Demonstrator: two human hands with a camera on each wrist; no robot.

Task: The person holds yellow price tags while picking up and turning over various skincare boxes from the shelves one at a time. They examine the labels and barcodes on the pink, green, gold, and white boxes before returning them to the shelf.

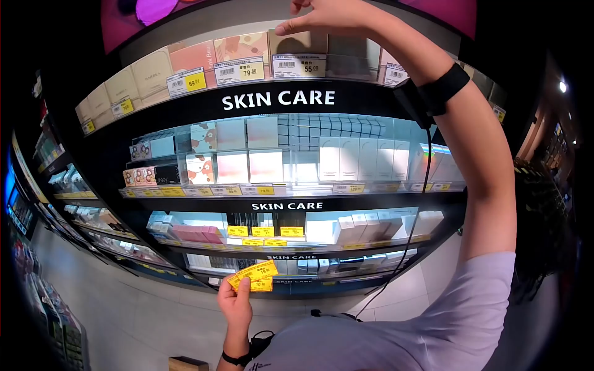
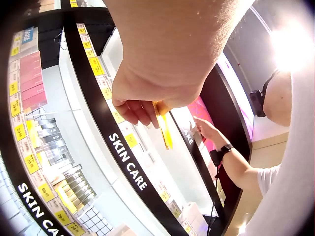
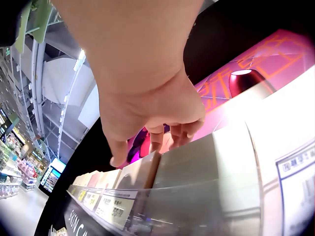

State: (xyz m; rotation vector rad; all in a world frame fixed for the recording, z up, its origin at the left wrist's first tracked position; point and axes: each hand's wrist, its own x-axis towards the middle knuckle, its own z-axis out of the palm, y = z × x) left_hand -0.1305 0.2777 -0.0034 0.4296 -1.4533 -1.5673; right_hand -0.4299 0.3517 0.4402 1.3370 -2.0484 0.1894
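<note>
My left hand [image 1: 234,304], low in the head view, pinches a small fan of yellow price tags [image 1: 255,276] between thumb and fingers. The left wrist view catches those tags nearly edge-on. Up at the top shelf, my right hand [image 1: 337,17] is held over a row of skin care boxes. In the right wrist view its thumb is spread from the bent fingers, right above a brownish box [image 3: 139,172], and a larger grey-green box [image 3: 189,167] stands beside that. A tag marked 55 [image 1: 299,65] fronts the brownish box. Nothing shows in the right hand.
A clear plastic lip [image 3: 172,209] runs along the front of the top row. Below are more SKIN CARE shelves, with white boxes [image 1: 364,159] and yellow-tagged dark items [image 1: 263,224]. A black cable [image 1: 405,244] hangs from the right wrist strap. A pink panel [image 3: 236,73] backs the top.
</note>
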